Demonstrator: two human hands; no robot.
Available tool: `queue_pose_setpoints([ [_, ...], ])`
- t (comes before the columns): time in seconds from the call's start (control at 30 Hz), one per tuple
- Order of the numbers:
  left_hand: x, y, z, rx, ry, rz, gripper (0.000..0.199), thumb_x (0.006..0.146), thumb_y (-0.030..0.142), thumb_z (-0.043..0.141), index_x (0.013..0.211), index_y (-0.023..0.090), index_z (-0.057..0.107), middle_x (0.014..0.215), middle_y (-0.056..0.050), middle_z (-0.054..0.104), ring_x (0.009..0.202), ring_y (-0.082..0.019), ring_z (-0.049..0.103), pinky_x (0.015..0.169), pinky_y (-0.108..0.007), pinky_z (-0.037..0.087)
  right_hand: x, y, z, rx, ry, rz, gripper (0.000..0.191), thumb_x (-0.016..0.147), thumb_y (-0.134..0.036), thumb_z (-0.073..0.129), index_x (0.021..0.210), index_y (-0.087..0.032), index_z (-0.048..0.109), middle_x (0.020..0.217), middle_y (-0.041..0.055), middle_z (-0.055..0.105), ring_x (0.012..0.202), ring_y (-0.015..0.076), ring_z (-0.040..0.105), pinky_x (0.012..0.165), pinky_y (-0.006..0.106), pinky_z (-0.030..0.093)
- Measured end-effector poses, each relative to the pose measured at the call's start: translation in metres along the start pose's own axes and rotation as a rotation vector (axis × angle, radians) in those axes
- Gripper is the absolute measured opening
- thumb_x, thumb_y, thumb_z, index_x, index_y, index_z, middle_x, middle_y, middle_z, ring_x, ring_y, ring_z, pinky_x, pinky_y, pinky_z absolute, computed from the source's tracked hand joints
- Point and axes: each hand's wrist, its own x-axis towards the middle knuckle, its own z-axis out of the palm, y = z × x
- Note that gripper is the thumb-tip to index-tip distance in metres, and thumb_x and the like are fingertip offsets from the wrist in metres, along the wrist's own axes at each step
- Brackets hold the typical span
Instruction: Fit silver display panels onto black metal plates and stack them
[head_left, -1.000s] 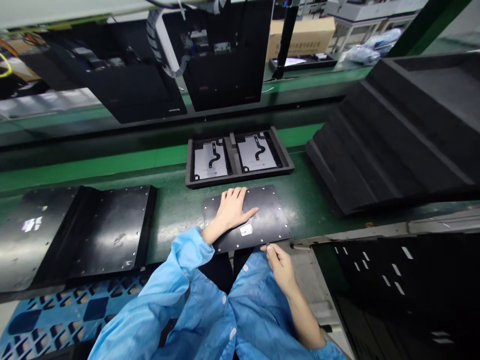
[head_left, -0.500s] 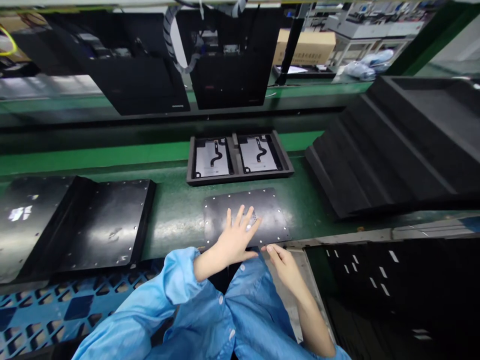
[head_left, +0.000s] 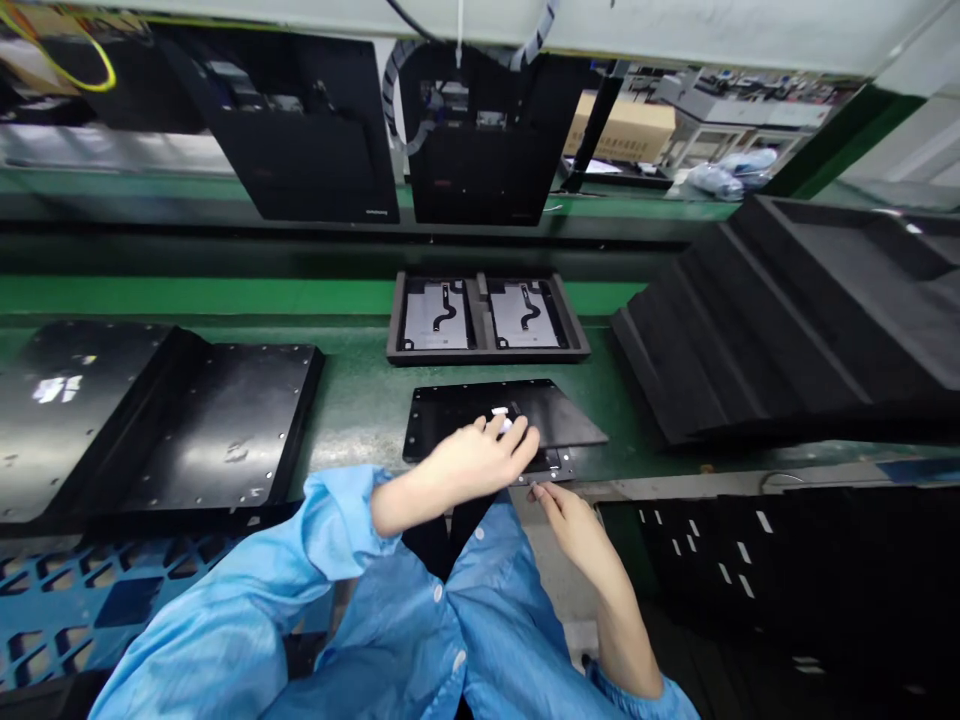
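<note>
A flat black cover plate (head_left: 457,415) lies at a tilt in front of me, its right corner raised and swung out to the right. Beneath it, part of a plate with rivets along its edge (head_left: 562,465) shows, with small parts on it. My left hand (head_left: 480,455) is over the cover, its curled fingers closed around a small white knob-like piece (head_left: 505,424) on top of it. At the near edge of the lower plate, my right hand (head_left: 562,510) has thumb and forefinger pinched together; the fingertips touch or grip that edge.
Behind the plates stands a grey foam tray (head_left: 480,355) with two flat panels carrying black ribbon cables. Stacked black foam trays (head_left: 757,330) lean at the right. Black riveted plates (head_left: 217,420) lie at left. Dark screens (head_left: 300,150) hang above the green bench (head_left: 352,400).
The cover plate has gone from lying flat to tilted, with its right side lifted, exposing the plate below. My left hand's spread fingers have curled around the white piece. My right hand stays at the edge.
</note>
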Motion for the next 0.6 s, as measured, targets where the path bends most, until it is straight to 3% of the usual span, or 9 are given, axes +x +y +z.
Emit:
queue_pose_setpoints([
  [0.1, 0.017, -0.026, -0.046, -0.023, -0.037, -0.05, 0.043, 0.109, 0.008, 0.043, 0.148, 0.014, 0.061, 0.136, -0.016, 0.078, 0.108, -0.03, 0.082, 0.081, -0.039, 0.066, -0.006, -0.007, -0.008, -0.087, -0.039, -0.031, 0.045, 0.114, -0.055, 0.043, 0.093, -0.027, 0.072, 0.09, 0.0061, 0.08, 0.083, 0.0285, 0.073, 0.078, 0.037, 0.051],
  [0.2, 0.034, -0.049, -0.072, -0.068, -0.037, -0.095, 0.032, 0.112, 0.017, 0.048, 0.138, 0.019, 0.067, 0.116, -0.011, 0.083, 0.089, -0.027, 0.083, 0.074, -0.035, 0.061, -0.004, -0.017, -0.015, -0.186, 0.035, -0.164, 0.037, 0.114, -0.054, 0.049, 0.109, -0.028, 0.074, 0.104, 0.0058, 0.08, 0.093, 0.0274, 0.075, 0.084, 0.037, 0.057],
  [0.3, 0.048, -0.068, -0.081, -0.079, 0.004, -0.139, 0.032, 0.115, 0.032, 0.047, 0.135, 0.023, 0.07, 0.105, -0.011, 0.084, 0.092, -0.03, 0.083, 0.075, -0.035, 0.058, 0.016, -0.029, -0.013, -0.417, 0.111, -0.351, 0.034, 0.11, -0.048, 0.06, 0.135, -0.028, 0.072, 0.134, 0.009, 0.075, 0.109, 0.0299, 0.077, 0.089, 0.04, 0.062],
  [0.4, 0.059, -0.085, -0.084, -0.116, 0.016, -0.186, 0.037, 0.116, 0.039, 0.044, 0.138, 0.027, 0.071, 0.11, -0.011, 0.084, 0.097, -0.03, 0.082, 0.08, -0.035, 0.057, 0.048, -0.039, -0.007, -0.7, -0.012, -0.506, 0.042, 0.108, -0.04, 0.064, 0.149, -0.03, 0.067, 0.155, 0.0097, 0.066, 0.106, 0.0294, 0.08, 0.076, 0.04, 0.067],
  [0.5, 0.064, -0.098, -0.088, -0.201, 0.014, -0.191, 0.037, 0.115, 0.039, 0.043, 0.138, 0.032, 0.071, 0.121, -0.007, 0.083, 0.105, -0.029, 0.08, 0.083, -0.035, 0.056, 0.074, -0.043, -0.006, -0.904, -0.08, -0.726, 0.047, 0.106, -0.041, 0.07, 0.151, -0.026, 0.067, 0.158, 0.0116, 0.065, 0.098, 0.0275, 0.082, 0.068, 0.038, 0.067],
  [0.6, 0.066, -0.106, -0.093, -0.271, 0.012, -0.169, 0.037, 0.114, 0.038, 0.043, 0.136, 0.033, 0.073, 0.129, -0.005, 0.081, 0.111, -0.027, 0.079, 0.085, -0.033, 0.055, 0.084, -0.043, -0.011, -1.081, -0.04, -1.139, 0.036, 0.108, -0.022, 0.065, 0.143, -0.016, 0.072, 0.149, 0.0145, 0.073, 0.075, 0.02, 0.077, 0.06, 0.035, 0.061],
])
